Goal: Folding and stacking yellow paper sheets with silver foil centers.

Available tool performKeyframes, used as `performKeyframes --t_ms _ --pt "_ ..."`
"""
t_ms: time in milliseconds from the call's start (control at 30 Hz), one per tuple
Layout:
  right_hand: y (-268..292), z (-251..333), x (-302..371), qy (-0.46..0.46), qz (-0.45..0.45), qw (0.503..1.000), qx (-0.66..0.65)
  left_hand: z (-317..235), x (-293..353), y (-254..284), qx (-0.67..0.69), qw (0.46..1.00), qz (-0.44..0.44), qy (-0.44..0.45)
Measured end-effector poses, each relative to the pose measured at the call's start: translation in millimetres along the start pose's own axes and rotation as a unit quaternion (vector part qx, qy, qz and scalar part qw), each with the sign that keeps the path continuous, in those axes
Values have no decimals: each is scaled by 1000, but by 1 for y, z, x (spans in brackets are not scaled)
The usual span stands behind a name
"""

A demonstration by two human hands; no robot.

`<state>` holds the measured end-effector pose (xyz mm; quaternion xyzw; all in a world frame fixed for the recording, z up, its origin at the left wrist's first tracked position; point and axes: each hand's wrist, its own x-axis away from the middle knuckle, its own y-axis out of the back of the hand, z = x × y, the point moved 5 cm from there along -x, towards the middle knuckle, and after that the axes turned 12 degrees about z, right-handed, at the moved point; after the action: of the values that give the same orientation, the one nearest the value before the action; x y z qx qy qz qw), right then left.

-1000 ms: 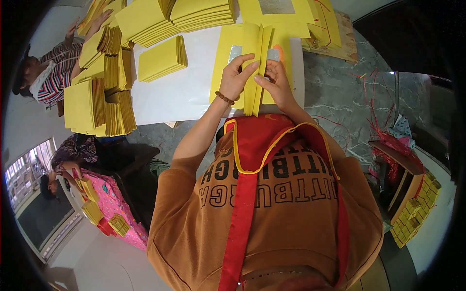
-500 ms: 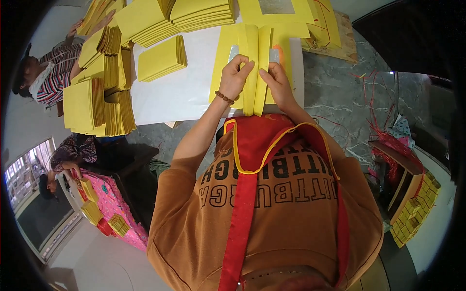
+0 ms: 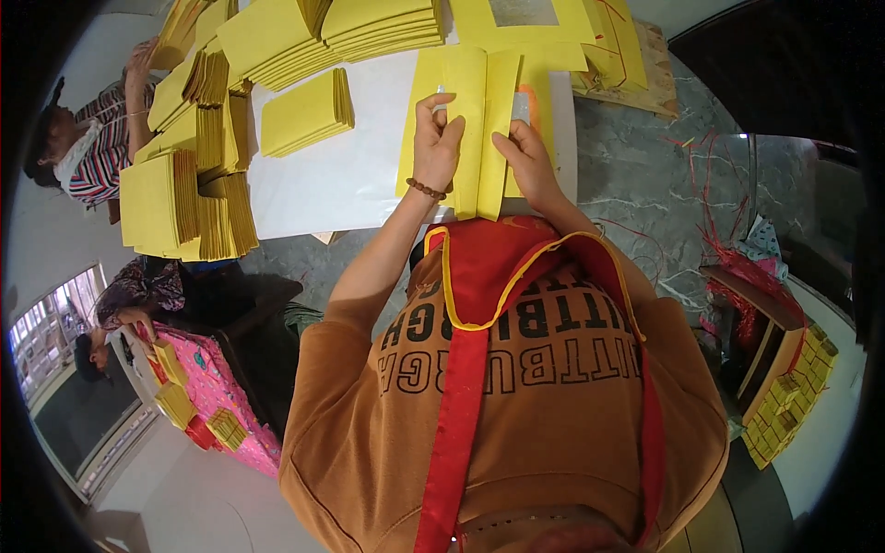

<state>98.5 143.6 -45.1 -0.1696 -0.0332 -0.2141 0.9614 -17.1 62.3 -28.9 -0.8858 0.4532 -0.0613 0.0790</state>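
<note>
A folded yellow paper (image 3: pixel 496 138) stands with two leaves parted along a lengthwise crease, above flat yellow sheets (image 3: pixel 419 88) at the table's near edge. My left hand (image 3: pixel 437 147), with a brown bead bracelet, is at the left leaf's edge. Its fingers are loosely curled and the thumb lies against the paper. On the other side, my right hand (image 3: pixel 529 164) pinches the right leaf's edge between thumb and fingers. Behind that hand shows a grey patch with an orange rim (image 3: pixel 524 103) on the sheets below.
Stacks of folded yellow paper (image 3: pixel 161 203) line the table's left and far sides. A smaller stack (image 3: pixel 307 111) lies on the white tabletop (image 3: pixel 313 189). Another person (image 3: pixel 101 152) works at the left. Red strings (image 3: pixel 714 217) hang at the right, near tied yellow bundles (image 3: pixel 793 396).
The left leaf has spread wider and flatter. My left hand's index finger has lifted away from its thumb. My right hand keeps its pinch in nearly the same place.
</note>
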Motion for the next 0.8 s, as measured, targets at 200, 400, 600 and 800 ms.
performKeyframes --t_ms 200,400,600,800 --pt "1 -4 -2 16 -1 1000 -24 2 -1 -3 -23 998 42 29" --pt "2 -4 -1 8 1 1000 -18 7 0 -5 -29 997 58 50" --pt "2 -5 -1 14 2 999 -41 9 -1 -6 -30 996 57 62" --pt "2 -5 0 -1 3 1000 -30 9 -3 -7 -38 997 53 42"
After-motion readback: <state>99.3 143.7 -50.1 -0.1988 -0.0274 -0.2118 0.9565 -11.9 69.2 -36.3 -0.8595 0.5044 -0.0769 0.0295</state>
